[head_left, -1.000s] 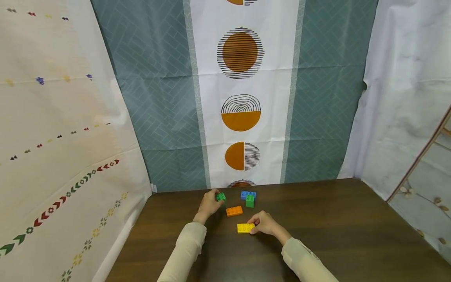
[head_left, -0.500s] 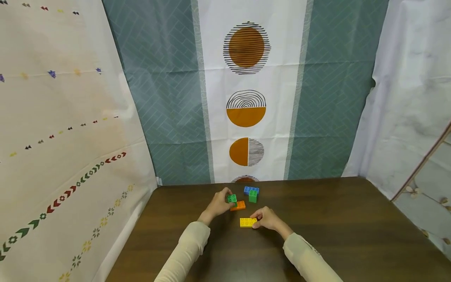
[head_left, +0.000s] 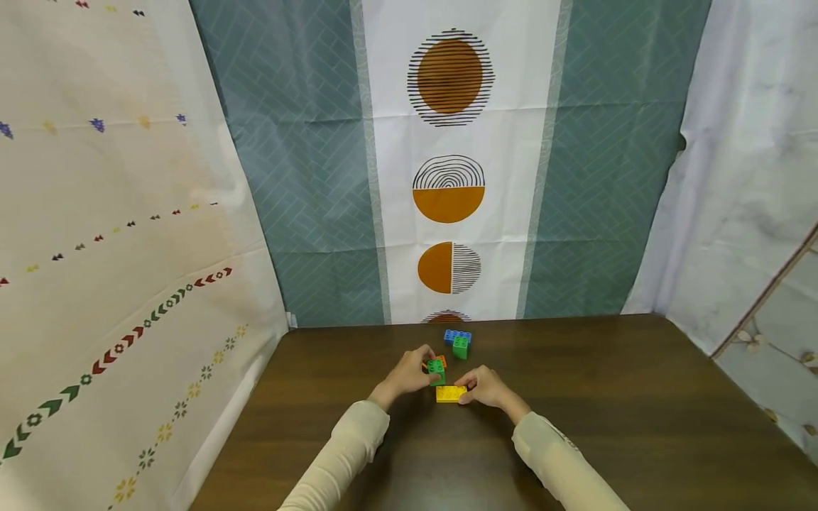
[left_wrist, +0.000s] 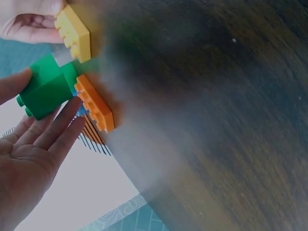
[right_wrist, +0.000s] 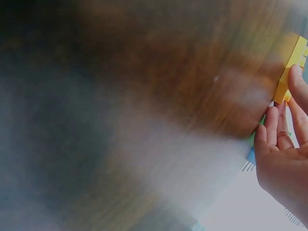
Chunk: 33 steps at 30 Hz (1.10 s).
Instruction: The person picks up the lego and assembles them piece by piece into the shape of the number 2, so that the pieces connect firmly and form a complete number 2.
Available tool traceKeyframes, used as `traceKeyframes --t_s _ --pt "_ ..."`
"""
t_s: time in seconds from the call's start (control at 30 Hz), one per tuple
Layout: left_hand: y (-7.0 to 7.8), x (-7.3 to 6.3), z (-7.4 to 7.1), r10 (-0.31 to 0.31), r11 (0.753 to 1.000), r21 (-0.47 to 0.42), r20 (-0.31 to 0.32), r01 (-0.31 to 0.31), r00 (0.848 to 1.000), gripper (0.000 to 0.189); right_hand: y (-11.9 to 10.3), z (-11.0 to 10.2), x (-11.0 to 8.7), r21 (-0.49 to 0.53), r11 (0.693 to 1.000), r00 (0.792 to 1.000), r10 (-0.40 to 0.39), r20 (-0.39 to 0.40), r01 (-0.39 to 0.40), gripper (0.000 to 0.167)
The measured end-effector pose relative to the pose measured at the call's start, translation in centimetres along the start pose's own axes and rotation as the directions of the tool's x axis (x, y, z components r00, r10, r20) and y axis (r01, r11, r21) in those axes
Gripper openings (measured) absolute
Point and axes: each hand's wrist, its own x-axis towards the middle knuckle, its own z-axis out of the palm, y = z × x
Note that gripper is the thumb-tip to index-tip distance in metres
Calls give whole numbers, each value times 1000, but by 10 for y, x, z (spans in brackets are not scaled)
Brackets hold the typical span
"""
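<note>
Between thumb and fingers my left hand (head_left: 409, 372) pinches a green toy building brick (left_wrist: 45, 89), raised above the table in the left wrist view. In the head view this green brick is just behind the left end of a yellow brick (head_left: 450, 394). My right hand (head_left: 487, 388) holds the yellow brick by its right end, thumb in front and fingers behind, with the brick flat on the table. An orange brick (left_wrist: 96, 105) lies past the green one, mostly covered by it and my left hand in the head view.
Farther back stand another green brick (head_left: 460, 347) and a blue brick (head_left: 452, 335) close behind it. The dark wooden table (head_left: 575, 397) ends at a hanging patterned cloth (head_left: 319, 213) at the back, with a pale cloth (head_left: 147, 284) along the left side.
My left hand has carried the green brick rightward and nearer, from the left of the orange brick, past it, to the yellow brick. My right hand keeps holding the yellow brick in place.
</note>
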Motion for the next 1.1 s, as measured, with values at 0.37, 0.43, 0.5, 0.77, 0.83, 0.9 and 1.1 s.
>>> traceKeyframes --t_s 0.37,0.43,0.5,0.77,0.83,0.9,1.1 --pt "-4 2 10 -12 1000 -8 54 12 998 40 2 4 0 16 1000 1000 -17 -7 18 29" --pt "-4 3 11 -2 1000 6 62 1 998 39 2 3 1 20 1000 1000 -12 -4 12 29" --pt "-4 3 13 14 999 29 66 -16 998 37 3 3 2 24 1000 1000 -5 -2 5 30" --pt "-5 5 16 36 999 30 75 -39 997 32 4 0 5 34 999 1000 18 -19 -17 29" --pt "-5 5 16 40 999 33 73 -42 997 31 3 0 6 35 999 1000 16 -19 -15 29" --pt "-5 5 16 41 999 33 73 -44 996 30 3 0 7 41 999 1000 13 -15 -12 29" --pt "-5 5 18 44 999 5 91 -45 995 27 5 1 7 52 999 1000 -3 8 2 30"
